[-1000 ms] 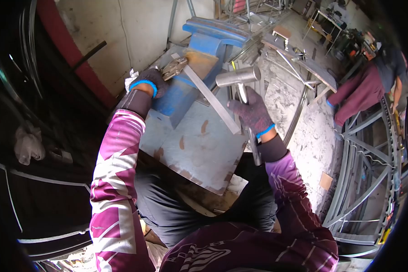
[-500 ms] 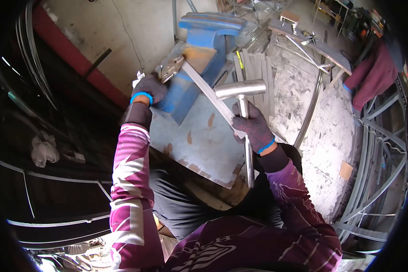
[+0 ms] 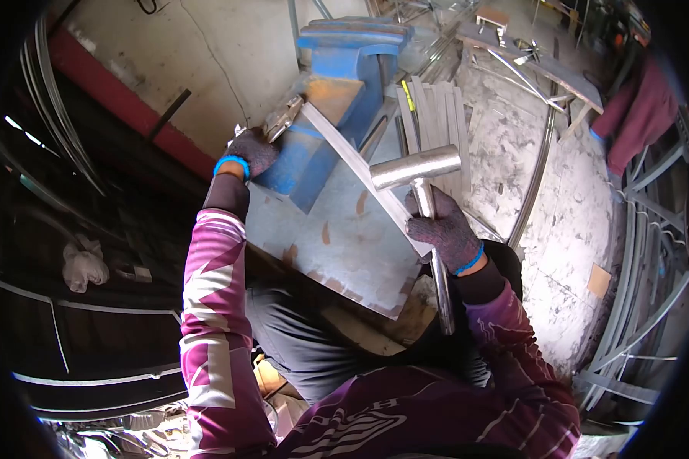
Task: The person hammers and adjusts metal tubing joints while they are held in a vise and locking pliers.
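My left hand, in a dark knit glove with a blue cuff, is closed around the handles of locking pliers. Their jaws meet the far end of a flat metal bar, which slants down toward me. At its near end, my gloved right hand grips both the bar and the handle of an all-metal hammer. The hammer's cylindrical head lies across the bar, up and away from my body. Beneath the pliers and bar stands a blue bench vise, its top partly rusty.
The vise sits on a grey metal plate in front of my knees. Several flat strips lie beyond it. A low bench stands at the upper right, near a person in maroon clothing. Long metal bars line the right side.
My right hand, with the hammer and the bar's near end, has shifted slightly right and toward me. The pliers remain on the bar's far end.
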Demonstrator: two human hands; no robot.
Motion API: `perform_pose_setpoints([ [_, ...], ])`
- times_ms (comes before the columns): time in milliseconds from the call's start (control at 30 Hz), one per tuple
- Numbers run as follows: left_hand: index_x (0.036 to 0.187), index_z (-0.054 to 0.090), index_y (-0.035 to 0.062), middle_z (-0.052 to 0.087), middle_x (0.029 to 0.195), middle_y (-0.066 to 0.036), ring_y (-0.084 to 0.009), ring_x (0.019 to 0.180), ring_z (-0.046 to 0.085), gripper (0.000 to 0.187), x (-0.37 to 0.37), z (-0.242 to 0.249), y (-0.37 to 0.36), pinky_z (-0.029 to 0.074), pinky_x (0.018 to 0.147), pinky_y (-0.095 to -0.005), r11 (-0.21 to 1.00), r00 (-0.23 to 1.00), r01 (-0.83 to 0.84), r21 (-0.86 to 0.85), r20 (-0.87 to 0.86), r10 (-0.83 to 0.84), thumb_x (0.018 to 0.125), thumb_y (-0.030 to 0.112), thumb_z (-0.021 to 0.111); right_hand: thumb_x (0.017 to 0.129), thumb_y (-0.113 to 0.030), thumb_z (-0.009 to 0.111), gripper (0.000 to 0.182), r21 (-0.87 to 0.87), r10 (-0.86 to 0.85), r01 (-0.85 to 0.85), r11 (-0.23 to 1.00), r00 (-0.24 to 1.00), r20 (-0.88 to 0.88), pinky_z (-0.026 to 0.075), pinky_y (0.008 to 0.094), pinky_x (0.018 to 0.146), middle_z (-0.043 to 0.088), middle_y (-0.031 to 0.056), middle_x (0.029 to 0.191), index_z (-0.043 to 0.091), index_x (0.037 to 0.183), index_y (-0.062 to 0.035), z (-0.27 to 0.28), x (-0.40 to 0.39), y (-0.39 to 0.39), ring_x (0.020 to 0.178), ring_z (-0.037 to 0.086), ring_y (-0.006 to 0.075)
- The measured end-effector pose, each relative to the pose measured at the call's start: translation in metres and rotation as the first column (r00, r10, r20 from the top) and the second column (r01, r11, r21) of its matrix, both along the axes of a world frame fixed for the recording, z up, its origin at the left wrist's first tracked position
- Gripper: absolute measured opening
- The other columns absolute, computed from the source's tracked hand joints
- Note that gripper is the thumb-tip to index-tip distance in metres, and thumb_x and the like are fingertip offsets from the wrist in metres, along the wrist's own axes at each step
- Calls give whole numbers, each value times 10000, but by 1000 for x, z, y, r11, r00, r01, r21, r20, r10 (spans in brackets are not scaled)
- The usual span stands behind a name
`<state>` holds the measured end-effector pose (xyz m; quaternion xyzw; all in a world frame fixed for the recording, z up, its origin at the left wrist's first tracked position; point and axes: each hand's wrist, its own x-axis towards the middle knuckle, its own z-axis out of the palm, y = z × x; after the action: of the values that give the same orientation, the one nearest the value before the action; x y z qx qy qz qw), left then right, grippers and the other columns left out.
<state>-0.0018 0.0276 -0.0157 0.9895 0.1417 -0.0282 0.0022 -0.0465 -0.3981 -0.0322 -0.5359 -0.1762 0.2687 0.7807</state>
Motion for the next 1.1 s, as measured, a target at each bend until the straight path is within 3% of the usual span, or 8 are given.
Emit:
perform_pose_setpoints([
  [100, 1026, 653, -40, 642, 1085, -275, -428, 1050, 604, 343, 1, 0, 0, 486, 936, -446, 999, 999, 32, 35, -40, -30, 861, 231, 522, 710, -149, 764, 332, -40, 40, -37, 998, 998, 58, 424, 246, 744, 494, -55, 861, 568, 972, -95, 0, 4, 0, 803, 480, 76],
  [167, 1014, 657, -41, 650, 1042, -268, -426, 1035, 609, 320, 1, -10, 5, 490, 930, -446, 999, 995, 23, 24, 101, -25, 861, 201, 514, 744, -87, 708, 326, -14, 68, -66, 998, 992, 106, 493, 268, 782, 543, -8, 924, 586, 1044, -55, -9, 8, -2, 866, 533, 90],
  [400, 976, 665, -41, 651, 999, -265, -430, 998, 611, 293, 13, -33, 35, 501, 917, -436, 967, 979, 193, 165, 34, -201, 865, 169, 492, 755, -63, 696, 341, -35, 57, -55, 998, 997, 54, 499, 276, 801, 555, -5, 953, 586, 1078, -45, 0, 3, -1, 889, 547, 97],
  [467, 980, 662, -45, 655, 1013, -272, -436, 1010, 612, 302, 6, -13, 11, 501, 917, -444, 986, 993, 116, 122, 12, -118, 850, 177, 504, 709, -169, 768, 371, -50, 55, -52, 997, 997, 54, 427, 256, 818, 511, -40, 919, 574, 1014, -86, 4, 1, 0, 883, 484, 98],
  [567, 979, 661, -49, 655, 1036, -288, -442, 1024, 614, 312, 5, -6, 2, 502, 917, -458, 997, 998, 42, 62, 42, -45, 839, 185, 511, 760, -64, 694, 373, -45, 88, -85, 995, 992, 86, 496, 276, 790, 568, 3, 968, 584, 1116, -36, -3, 5, -2, 890, 550, 97],
  [900, 999, 672, -58, 666, 1023, -304, -462, 1023, 627, 359, 2, 8, -10, 510, 908, -465, 999, 995, 26, -26, 100, -24, 792, 212, 560, 727, -147, 767, 386, -32, 73, -73, 997, 997, -1, 469, 266, 822, 561, -25, 964, 605, 1066, -59, -6, 3, -2, 892, 531, 96],
  [967, 1100, 682, -34, 656, 1116, -324, -479, 1093, 623, 420, 0, 26, -25, 507, 949, -489, 992, 995, -93, -81, -42, 90, 797, 237, 576, 742, -141, 770, 368, -29, 66, -67, 997, 997, -37, 477, 262, 815, 563, -21, 975, 606, 1060, -54, -3, 2, -3, 903, 539, 100],
  [1100, 1109, 671, -47, 649, 1123, -331, -485, 1097, 616, 439, 2, 25, -21, 502, 956, -482, 1000, 998, -16, -19, -54, 15, 797, 246, 575, 750, -133, 774, 383, -31, 88, -89, 996, 996, -16, 489, 260, 821, 575, -15, 1000, 614, 1087, -49, -8, 4, -5, 923, 551, 105],
])
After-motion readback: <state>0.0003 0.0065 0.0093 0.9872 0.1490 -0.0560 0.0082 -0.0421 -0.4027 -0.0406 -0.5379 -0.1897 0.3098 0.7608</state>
